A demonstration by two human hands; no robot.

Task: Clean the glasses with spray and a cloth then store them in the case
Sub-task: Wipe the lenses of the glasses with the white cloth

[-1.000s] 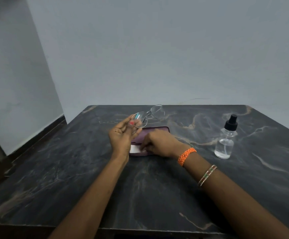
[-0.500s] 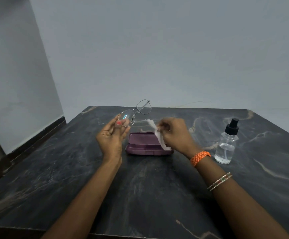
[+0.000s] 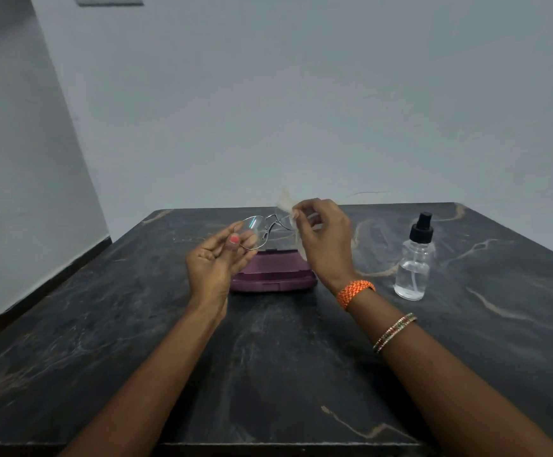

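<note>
The thin wire-framed glasses (image 3: 262,229) with clear rounded lenses hang just above the case (image 3: 273,275), their long axis running left to right; the left hand (image 3: 217,262) pinches the left lens, the right hand (image 3: 323,235) pinches a thin, blurred white cloth (image 3: 286,202) at the right lens; the plum hard case lies shut on the dark veined marble table (image 3: 268,374), a clear spray bottle (image 3: 414,258) right of it; pale walls (image 3: 301,94) behind.

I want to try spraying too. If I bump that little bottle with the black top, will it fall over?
Probably, yes. The spray bottle stands tall and narrow on the table, looks under half full, so likely light and tippy. It looks round, so it might roll.
</note>
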